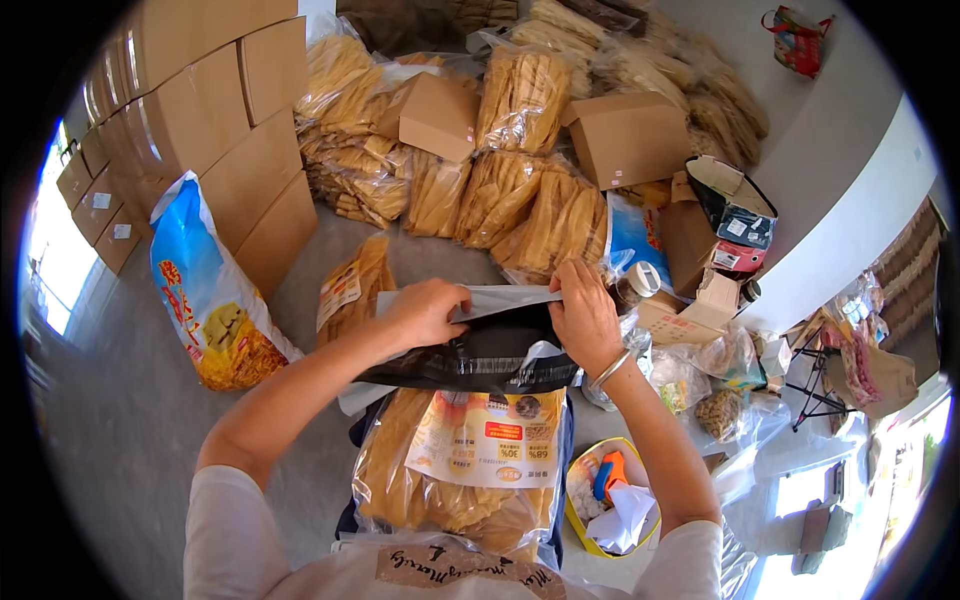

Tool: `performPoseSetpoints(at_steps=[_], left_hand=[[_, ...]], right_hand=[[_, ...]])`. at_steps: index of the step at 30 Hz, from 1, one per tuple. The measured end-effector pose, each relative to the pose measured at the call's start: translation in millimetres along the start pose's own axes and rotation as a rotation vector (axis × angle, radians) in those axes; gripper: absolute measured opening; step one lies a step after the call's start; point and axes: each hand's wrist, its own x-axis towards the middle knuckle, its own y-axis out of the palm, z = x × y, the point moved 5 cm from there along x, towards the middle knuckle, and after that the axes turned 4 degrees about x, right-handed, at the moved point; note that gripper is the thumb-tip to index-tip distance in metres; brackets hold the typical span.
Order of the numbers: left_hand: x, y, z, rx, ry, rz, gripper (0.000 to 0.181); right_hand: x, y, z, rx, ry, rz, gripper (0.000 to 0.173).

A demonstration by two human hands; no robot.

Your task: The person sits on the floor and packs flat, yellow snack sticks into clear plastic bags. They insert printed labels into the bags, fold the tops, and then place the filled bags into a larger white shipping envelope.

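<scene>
Both my hands hold the top edge of a mailer bag, white-grey outside and black inside. My left hand grips the edge at the left with fingers curled over it. My right hand, with a bangle at the wrist, pinches the right corner. Below the bag's black strip, a clear plastic package of dried yellow-brown sticks with a printed label lies on my lap. Part of it is hidden under the mailer. A similar labelled package lies on the floor beyond my left hand.
Stacked cardboard boxes and a blue-and-white printed sack stand at the left. Clear bags of dried sticks are piled ahead. At the right are a white-lidded jar, opened cartons and a yellow-rimmed container with an orange-and-blue tool.
</scene>
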Motion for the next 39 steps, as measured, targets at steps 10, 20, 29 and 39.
performPoseSetpoints(at_steps=[10, 20, 29, 39], left_hand=[[-3, -9, 88, 0.422, -0.178, -0.076, 0.022], [-31, 168, 265, -0.443, -0.623, -0.259, 0.008], [-26, 159, 195, -1.445, -0.774, -0.382, 0.012], [-20, 124, 148, -1.297, -0.525, -0.812, 0.019]], right_hand=[[-16, 26, -74, -0.252, 0.230, 0.042, 0.021], [-114, 161, -198, 0.022, 0.513, 0.265, 0.021], [-171, 128, -187, 0.671, 0.739, -0.291, 0.016], [-132, 47, -69, 0.372, 0.379, -0.550, 0.019]])
